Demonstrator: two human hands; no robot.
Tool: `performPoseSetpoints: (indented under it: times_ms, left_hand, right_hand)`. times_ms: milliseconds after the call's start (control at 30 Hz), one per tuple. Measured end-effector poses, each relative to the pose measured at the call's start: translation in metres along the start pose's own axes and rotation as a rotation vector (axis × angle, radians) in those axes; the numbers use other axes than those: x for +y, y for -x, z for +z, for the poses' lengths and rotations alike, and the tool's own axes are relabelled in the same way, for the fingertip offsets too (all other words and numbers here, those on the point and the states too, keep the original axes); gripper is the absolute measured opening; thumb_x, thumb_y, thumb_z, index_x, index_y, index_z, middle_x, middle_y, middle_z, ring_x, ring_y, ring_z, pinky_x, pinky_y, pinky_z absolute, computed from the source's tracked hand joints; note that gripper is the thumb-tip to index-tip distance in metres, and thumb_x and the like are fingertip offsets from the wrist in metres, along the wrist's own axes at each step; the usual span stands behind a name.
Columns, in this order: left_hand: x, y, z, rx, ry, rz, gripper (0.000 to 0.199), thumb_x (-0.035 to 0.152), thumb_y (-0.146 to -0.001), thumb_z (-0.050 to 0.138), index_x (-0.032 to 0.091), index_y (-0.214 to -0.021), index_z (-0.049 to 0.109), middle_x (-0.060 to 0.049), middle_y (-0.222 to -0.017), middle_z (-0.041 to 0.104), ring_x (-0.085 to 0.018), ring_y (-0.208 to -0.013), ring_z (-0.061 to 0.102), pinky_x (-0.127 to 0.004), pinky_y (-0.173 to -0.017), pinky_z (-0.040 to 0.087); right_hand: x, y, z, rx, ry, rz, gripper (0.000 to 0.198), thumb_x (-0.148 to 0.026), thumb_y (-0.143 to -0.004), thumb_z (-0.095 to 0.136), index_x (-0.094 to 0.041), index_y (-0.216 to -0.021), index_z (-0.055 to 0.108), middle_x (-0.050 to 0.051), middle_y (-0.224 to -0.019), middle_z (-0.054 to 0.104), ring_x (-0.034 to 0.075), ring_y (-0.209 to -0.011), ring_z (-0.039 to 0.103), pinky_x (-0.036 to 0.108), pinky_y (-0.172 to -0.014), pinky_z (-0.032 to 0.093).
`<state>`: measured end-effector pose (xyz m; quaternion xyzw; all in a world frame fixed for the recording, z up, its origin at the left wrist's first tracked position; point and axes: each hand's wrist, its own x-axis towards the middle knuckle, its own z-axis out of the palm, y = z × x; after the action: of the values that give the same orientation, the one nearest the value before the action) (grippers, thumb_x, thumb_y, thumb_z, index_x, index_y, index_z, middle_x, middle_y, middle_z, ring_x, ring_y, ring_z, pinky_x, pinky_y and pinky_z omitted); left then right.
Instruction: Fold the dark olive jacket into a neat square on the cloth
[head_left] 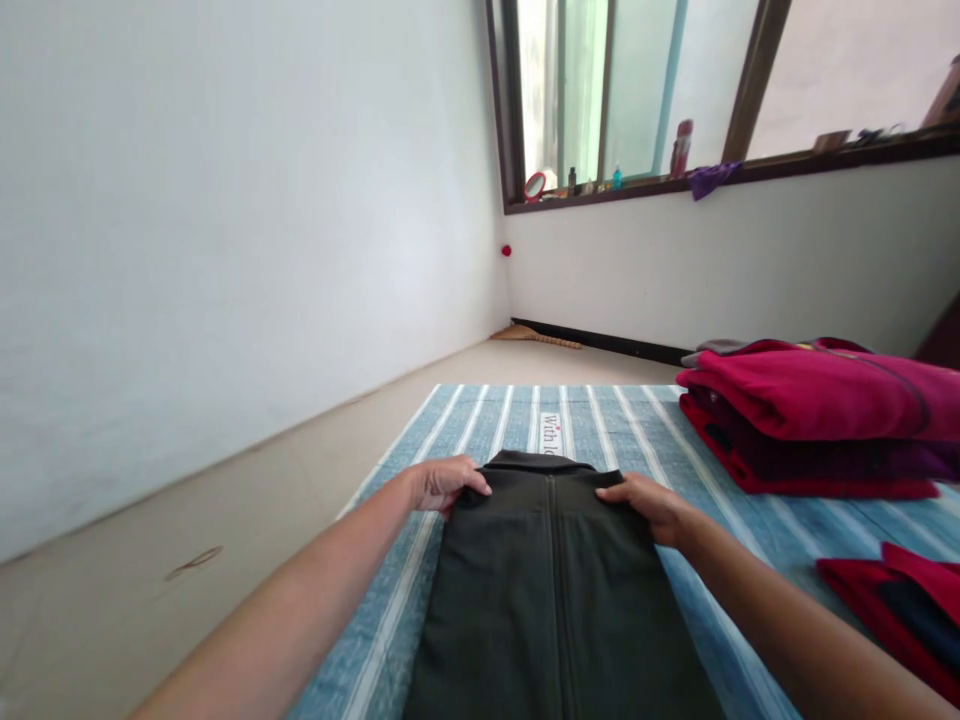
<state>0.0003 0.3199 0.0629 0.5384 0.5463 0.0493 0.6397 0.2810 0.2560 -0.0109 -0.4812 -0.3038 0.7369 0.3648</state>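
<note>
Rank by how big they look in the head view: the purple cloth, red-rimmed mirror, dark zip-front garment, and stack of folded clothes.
1. Dark zip-front fabric garment
2. Stack of folded red and purple clothes
3. Crumpled purple cloth
4. Round red-rimmed mirror
Nearness likely enlarges the garment.

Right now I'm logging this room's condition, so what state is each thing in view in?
Dark garment: front up, zip looks closed
Left hand: gripping the garment's upper edge
Right hand: likewise gripping it
Striped sheet: spread out under the garment
Clothes stack: folded, piled
Red garment: looks folded, partly out of view
Broom: lying on the floor
Purple cloth: draped over the sill
Pink bottle: standing on the sill
Window: open or shut, cannot tell
</note>
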Motion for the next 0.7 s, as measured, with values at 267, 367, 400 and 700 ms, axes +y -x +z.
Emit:
performPoseSetpoints:
  times_ms: [267, 367, 400, 700]
  left_hand:
    - [0.000, 0.012, -0.018, -0.056, 0.171, 0.145, 0.039, 0.015, -0.048, 0.078, 0.013, -0.085, 0.067, -0.008, -0.084, 0.073, -0.023, -0.077, 0.068, -0.030, -0.070, 0.053]
    - [0.004, 0.006, -0.024, -0.006, 0.218, 0.179, 0.040, 0.014, -0.049, 0.079, 0.012, -0.086, 0.066, -0.009, -0.083, 0.073, -0.023, -0.076, 0.068, -0.031, -0.070, 0.053]
    - [0.000, 0.000, -0.025, 0.017, 0.227, 0.176, 0.038, 0.016, -0.049, 0.079, 0.012, -0.085, 0.066, -0.009, -0.080, 0.072, -0.023, -0.074, 0.068, -0.031, -0.069, 0.053]
    - [-0.035, -0.024, -0.017, 0.157, 0.338, 0.221, 0.045, 0.020, -0.048, 0.083, 0.013, -0.087, 0.063, -0.007, -0.082, 0.072, -0.022, -0.077, 0.068, -0.030, -0.073, 0.053]
  right_hand:
    - [-0.027, 0.013, -0.001, -0.037, -0.006, -0.106, 0.009, -0.014, -0.073, 0.066, -0.014, -0.080, 0.060, 0.006, -0.072, 0.070, 0.017, -0.063, 0.066, 0.027, -0.061, 0.056]
    - [-0.037, 0.001, 0.002, 0.017, 0.015, -0.085, 0.007, -0.013, -0.076, 0.063, -0.014, -0.082, 0.060, 0.005, -0.070, 0.069, 0.016, -0.061, 0.066, 0.027, -0.061, 0.056]
    - [-0.036, -0.007, 0.002, 0.035, 0.021, -0.062, 0.005, -0.012, -0.077, 0.061, -0.013, -0.082, 0.060, 0.006, -0.069, 0.069, 0.017, -0.060, 0.065, 0.028, -0.061, 0.056]
    - [-0.015, -0.038, -0.002, 0.060, 0.019, -0.069, 0.003, -0.013, -0.078, 0.061, -0.013, -0.081, 0.060, 0.006, -0.064, 0.068, 0.018, -0.057, 0.065, 0.030, -0.057, 0.055]
